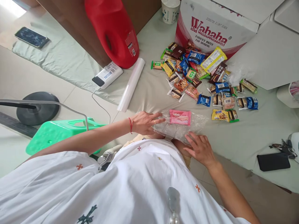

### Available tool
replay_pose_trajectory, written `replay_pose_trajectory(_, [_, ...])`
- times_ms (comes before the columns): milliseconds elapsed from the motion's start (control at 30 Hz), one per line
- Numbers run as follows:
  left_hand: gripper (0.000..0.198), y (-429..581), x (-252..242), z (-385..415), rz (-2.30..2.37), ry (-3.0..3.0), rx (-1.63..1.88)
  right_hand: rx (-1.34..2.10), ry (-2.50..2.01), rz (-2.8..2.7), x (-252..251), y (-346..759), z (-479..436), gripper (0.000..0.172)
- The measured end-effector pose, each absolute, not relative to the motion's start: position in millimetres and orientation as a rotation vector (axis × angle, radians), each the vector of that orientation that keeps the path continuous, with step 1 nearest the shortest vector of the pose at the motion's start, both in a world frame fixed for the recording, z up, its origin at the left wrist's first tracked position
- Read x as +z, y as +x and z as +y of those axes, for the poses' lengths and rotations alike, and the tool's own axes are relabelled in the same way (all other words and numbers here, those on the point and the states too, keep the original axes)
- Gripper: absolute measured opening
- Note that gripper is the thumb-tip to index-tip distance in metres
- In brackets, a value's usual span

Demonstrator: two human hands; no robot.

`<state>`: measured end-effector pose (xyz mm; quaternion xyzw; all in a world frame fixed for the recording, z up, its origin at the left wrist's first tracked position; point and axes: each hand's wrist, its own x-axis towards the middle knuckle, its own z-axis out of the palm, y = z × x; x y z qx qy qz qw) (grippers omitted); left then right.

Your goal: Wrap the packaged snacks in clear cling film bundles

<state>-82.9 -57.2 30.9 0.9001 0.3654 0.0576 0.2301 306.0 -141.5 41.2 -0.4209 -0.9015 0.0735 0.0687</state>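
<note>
Left hand (146,122) lies flat and open on the crinkled clear plastic bag (196,123) atop the pale green sheet (151,90); a pink rectangular wafer packet (180,117) seems to be inside. Right hand (199,149), fingers spread, touches its near edge.

A clear plastic bag (182,129) lies flat and crinkled on the pale green sheet (245,137), stretched between the two hands. Its near-left end sits under the fingers of the left hand (146,122), and its near edge meets the spread fingertips of the right hand (201,149). A pink wafer packet (180,117) with white "nabati" lettering lies flat and lengthwise at the bag's far side, just beyond the left hand's fingertips. Whether it rests inside the film or on top cannot be told.
</note>
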Motion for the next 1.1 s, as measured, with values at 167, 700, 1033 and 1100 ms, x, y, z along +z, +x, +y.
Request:
replay_pose_trajectory(167, [0.049, -78, 28, -58, 0.932, 2.54, 0.01, 0.468, -1.345, -2.419, 47, 298, -126, 0.023])
replay_pose_trajectory(700, [0.033, -30, 34, -46, 1.745, 1.91, 0.267, 0.227, -2.06, -1.952, 31, 283, -19, 0.037])
replay_pose_trajectory(1033, [0.025, -23, 46, -58, 1.812, 2.007, 0.269, 0.28, -1.433, -2.536, 51, 212, -62, 0.038])
replay_pose_trajectory(1100, [0.021, -29, 52, -55, 1.799, 1.928, 0.301, 0.275, -1.52, -2.542, 43, 204, -57, 0.04])
